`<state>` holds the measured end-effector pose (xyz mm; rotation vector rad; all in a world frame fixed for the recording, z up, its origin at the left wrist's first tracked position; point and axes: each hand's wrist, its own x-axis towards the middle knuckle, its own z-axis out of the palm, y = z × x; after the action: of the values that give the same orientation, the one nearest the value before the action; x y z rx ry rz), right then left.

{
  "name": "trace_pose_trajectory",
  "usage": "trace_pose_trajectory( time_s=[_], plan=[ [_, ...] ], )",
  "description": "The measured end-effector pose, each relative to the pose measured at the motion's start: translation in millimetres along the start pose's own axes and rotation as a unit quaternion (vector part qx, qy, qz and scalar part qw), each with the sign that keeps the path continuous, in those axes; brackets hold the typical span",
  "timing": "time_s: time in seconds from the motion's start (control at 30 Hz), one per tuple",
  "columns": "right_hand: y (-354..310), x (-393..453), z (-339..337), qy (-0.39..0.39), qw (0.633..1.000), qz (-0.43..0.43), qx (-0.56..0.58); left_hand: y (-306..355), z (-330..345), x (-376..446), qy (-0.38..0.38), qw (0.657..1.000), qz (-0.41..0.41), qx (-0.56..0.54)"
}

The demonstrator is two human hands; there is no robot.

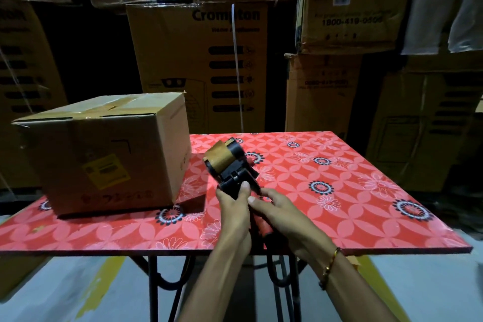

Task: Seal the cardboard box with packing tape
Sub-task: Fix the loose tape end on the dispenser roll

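Both hands held the tape dispenser (231, 165) over the red surface (339, 191): our left hand (234, 213) gripped its body, our right hand (274, 210) its handle. We found the cardboard box (104, 154) left of it, apart, already bearing tape. We judged loose tape could stick to itself before reaching the box.

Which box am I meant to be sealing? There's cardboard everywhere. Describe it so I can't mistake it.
Find the red floral table. The cardboard box stands on its left end, left of the tape dispenser that both hands hold. Unlike the boxes stacked behind the table, it is the only one on the tabletop, with a yellow label on its near face and brown tape along its top.
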<state>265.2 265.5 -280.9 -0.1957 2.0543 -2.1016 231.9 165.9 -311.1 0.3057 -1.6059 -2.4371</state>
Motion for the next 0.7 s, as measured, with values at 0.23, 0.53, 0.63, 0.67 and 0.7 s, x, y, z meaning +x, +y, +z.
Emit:
trace_pose_trajectory(
  time_s=[0.23,0.53,0.63,0.67,0.7],
  plan=[
    [1,9,-2,0.036,0.999,0.021,0.019,16,-28,10,-0.081,0.994,0.003,0.074],
    [2,37,-46,0.12,0.988,-0.02,-0.091,28,5,56,-0.074,0.994,-0.045,-0.064],
    [6,66,-69,0.152,0.978,-0.028,-0.136,13,32,79,-0.069,0.992,-0.077,-0.066],
    [7,76,-77,0.162,0.974,-0.03,-0.155,7,42,87,-0.066,0.992,-0.083,-0.071],
    [9,86,-85,0.171,0.97,-0.034,-0.17,2,52,96,-0.064,0.991,-0.087,-0.075]
  ],
)
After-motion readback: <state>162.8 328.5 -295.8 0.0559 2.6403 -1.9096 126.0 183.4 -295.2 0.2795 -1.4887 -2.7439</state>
